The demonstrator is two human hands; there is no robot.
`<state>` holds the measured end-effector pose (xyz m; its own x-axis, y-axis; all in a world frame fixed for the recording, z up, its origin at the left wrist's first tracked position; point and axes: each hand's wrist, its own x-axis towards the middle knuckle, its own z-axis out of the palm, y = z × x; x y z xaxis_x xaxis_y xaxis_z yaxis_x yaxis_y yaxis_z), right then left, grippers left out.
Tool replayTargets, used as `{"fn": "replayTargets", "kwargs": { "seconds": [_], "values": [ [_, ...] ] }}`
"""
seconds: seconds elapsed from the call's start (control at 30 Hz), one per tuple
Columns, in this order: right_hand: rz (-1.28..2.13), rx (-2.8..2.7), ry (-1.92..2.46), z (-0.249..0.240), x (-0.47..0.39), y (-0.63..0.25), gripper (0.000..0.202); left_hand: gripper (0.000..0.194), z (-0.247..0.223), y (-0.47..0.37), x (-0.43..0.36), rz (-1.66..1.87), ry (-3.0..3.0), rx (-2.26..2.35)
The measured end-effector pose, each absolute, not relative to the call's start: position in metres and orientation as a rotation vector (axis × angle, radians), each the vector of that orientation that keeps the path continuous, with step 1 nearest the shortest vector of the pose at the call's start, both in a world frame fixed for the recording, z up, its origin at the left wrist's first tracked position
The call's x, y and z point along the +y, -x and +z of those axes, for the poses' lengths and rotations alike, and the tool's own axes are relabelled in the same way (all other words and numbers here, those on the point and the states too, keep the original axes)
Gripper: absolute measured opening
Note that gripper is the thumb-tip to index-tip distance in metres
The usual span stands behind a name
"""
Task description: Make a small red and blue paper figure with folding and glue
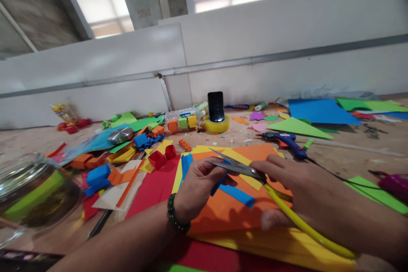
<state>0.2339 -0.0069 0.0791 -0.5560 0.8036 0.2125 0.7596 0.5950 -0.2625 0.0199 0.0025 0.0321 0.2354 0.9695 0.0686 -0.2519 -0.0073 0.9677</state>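
Note:
My left hand [200,185], with a dark green bead bracelet [174,214] at the wrist, pinches a piece of blue paper [218,185] that is partly hidden by the fingers. In my right hand [296,187] is a pair of scissors [247,171] with yellow handles. Its blades are parted and point left, right at the fingertips of my left hand by the blue paper. Below both hands lie sheets of orange paper [216,216] and yellow paper [255,240], with a loose blue strip [239,195] on top.
A glass pot [38,195] stands at the left. Small folded paper boxes [157,159] lie left of the sheets. Behind them a phone [216,106] leans upright by a yellow tape roll [217,125]. A blue glue gun [288,141] with its cord lies at the right.

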Motion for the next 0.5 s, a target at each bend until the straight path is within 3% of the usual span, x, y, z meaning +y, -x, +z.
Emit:
{"fn": "replayTargets", "kwargs": {
  "seconds": [0.5],
  "values": [
    [0.234, -2.480, 1.267, 0.0805, -0.0079, -0.2333, 0.052, 0.037, 0.0272, -0.0215, 0.0014, 1.166, -1.106, 0.802]
  ]
}}
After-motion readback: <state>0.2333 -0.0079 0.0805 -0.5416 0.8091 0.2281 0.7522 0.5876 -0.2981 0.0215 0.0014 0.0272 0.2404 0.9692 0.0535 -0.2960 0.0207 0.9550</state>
